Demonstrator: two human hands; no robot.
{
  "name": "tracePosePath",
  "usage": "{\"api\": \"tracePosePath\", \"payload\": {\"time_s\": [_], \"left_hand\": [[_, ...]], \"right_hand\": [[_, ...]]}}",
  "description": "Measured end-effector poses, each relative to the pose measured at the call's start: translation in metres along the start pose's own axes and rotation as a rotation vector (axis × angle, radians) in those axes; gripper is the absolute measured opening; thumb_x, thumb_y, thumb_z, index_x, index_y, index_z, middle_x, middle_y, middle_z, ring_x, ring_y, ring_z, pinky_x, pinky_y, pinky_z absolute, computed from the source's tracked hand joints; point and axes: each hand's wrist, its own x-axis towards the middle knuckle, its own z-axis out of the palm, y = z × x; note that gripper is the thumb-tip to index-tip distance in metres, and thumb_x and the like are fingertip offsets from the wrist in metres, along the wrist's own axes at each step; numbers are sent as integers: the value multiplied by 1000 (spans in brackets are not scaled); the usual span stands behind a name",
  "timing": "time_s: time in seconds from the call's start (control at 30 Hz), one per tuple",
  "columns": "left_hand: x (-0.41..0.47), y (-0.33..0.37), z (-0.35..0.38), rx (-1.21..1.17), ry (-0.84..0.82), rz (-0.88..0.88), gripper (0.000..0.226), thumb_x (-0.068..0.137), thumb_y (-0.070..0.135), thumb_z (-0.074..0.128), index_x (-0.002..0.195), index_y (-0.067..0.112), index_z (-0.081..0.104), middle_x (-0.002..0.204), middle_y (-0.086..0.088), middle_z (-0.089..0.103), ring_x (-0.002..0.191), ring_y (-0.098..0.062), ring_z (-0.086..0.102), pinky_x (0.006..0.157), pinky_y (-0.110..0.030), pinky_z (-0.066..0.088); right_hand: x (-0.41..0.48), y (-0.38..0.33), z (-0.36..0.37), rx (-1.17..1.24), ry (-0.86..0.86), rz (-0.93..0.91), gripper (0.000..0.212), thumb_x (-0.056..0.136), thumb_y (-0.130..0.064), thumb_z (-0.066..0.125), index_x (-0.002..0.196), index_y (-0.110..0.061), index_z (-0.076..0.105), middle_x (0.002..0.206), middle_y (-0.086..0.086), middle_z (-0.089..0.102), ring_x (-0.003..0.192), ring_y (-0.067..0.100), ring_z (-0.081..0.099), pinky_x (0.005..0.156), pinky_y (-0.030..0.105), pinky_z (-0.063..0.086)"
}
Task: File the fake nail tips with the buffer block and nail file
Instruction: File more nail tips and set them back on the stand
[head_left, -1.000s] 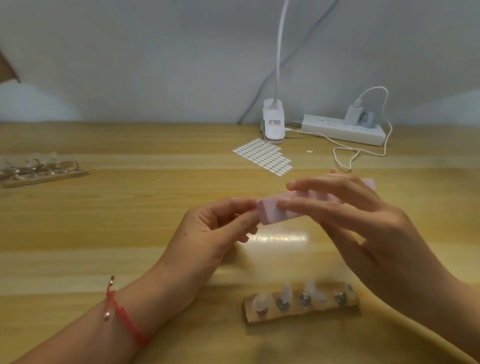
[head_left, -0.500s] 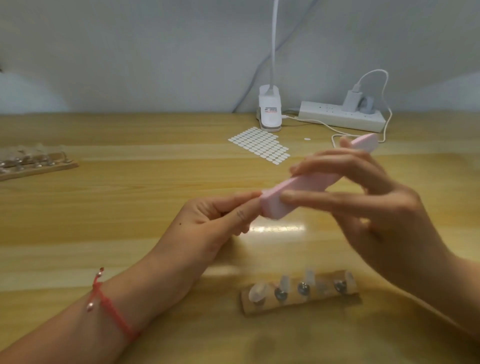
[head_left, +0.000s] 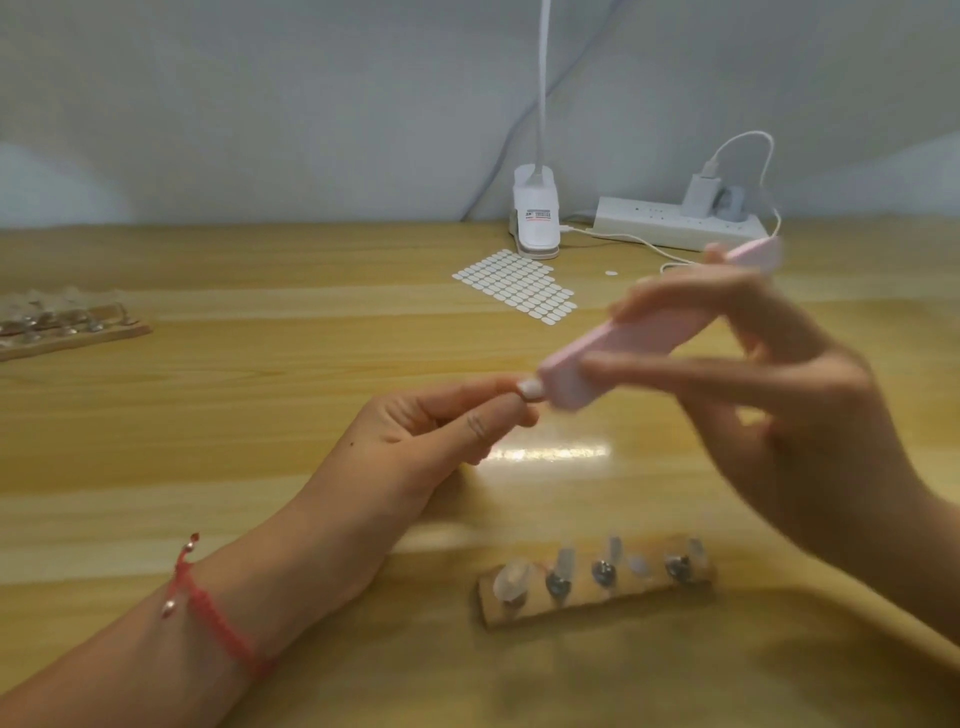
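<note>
Fingers (head_left: 470, 401) of the left hand (head_left: 410, 436) are pinched on a fake nail tip (head_left: 530, 388); the pink buffer block (head_left: 639, 340) is gripped by the right hand (head_left: 789, 415), tilted, its lower end held against the tip

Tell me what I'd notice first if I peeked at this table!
You'd spot the pink block in the middle, held by the right hand, with its lower end against a small nail tip pinched by the left hand. Nearer the camera, a wooden strip holds more clear nail tips on little pegs. Farther back lies a sheet of white stickers.
</note>
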Motion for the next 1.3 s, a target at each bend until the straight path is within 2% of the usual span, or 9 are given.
{"api": "tracePosePath", "payload": {"time_s": [0.3, 0.43, 0.57, 0.67, 0.8, 0.9, 1.03, 1.17, 1.3], "left_hand": [[-4, -2, 8, 162, 55, 215, 23, 74, 18, 62, 92, 12, 75, 71, 18, 68, 60, 8, 53, 60, -4, 39], [-5, -1, 9, 141, 48, 196, 27, 73, 18, 62, 95, 9, 76, 88, 2, 75, 77, 0, 63, 68, -11, 46], [-5, -2, 8, 208, 74, 213, 27, 73, 19, 64, 96, 12, 77, 83, -18, 68, 73, -9, 55, 68, -14, 43], [-6, -1, 7, 184, 46, 198, 26, 76, 16, 62, 97, 9, 76, 94, -4, 75, 86, -6, 66, 73, -15, 46], [-4, -3, 6, 235, 68, 220, 21, 78, 17, 72, 97, 11, 76, 96, -8, 74, 90, -10, 65, 77, -16, 47], [-5, -2, 6, 236, 28, 213, 21, 79, 14, 72, 99, 11, 76, 93, -1, 74, 88, -8, 66, 72, -14, 46], [-4, -3, 6, 270, 52, 224, 23, 81, 20, 71, 102, 13, 75, 99, -6, 74, 97, -20, 66, 81, -17, 48], [-5, -3, 5, 284, 13, 240, 23, 78, 15, 63, 97, 17, 77, 94, 2, 74, 92, -10, 66, 77, -17, 48], [-6, -4, 8, 336, 15, 290, 19, 80, 19, 64, 93, 24, 77, 90, 9, 73, 89, -10, 64, 79, -15, 45]], "right_hand": [[-3, 0, 2, 67, -55, 41, 58, 81, 25, 56, 118, -20, 62, 117, 8, 59, 114, 18, 56, 102, 64, 40], [-7, -10, 11, 121, -140, -39, 64, 75, 24, 52, 116, -24, 65, 117, 8, 60, 115, 26, 57, 113, 52, 34], [-5, -2, 4, 150, -114, 61, 55, 82, 18, 54, 120, -22, 61, 117, 8, 60, 111, 30, 57, 98, 40, 45], [-9, -12, 12, 161, -162, -30, 63, 75, 22, 53, 117, -24, 65, 118, 8, 60, 115, 27, 57, 111, 50, 36], [-6, -1, 5, 149, -124, 59, 56, 82, 18, 54, 121, -22, 61, 118, 7, 59, 113, 29, 57, 95, 46, 47], [-10, -14, 13, 147, -157, -50, 60, 80, 20, 53, 117, -25, 65, 118, 8, 59, 116, 26, 57, 113, 50, 34], [-5, -1, 5, 104, -134, 47, 63, 82, 25, 57, 123, -22, 59, 119, 6, 58, 113, 27, 56, 100, 39, 45], [-11, -20, 16, 155, -168, -63, 48, 91, 11, 47, 118, -23, 66, 117, 7, 59, 115, 29, 57, 114, 48, 34], [-6, -7, 5, 146, -145, 85, 60, 83, 25, 53, 124, -19, 59, 118, 7, 58, 114, 31, 57, 95, 46, 47]]}}
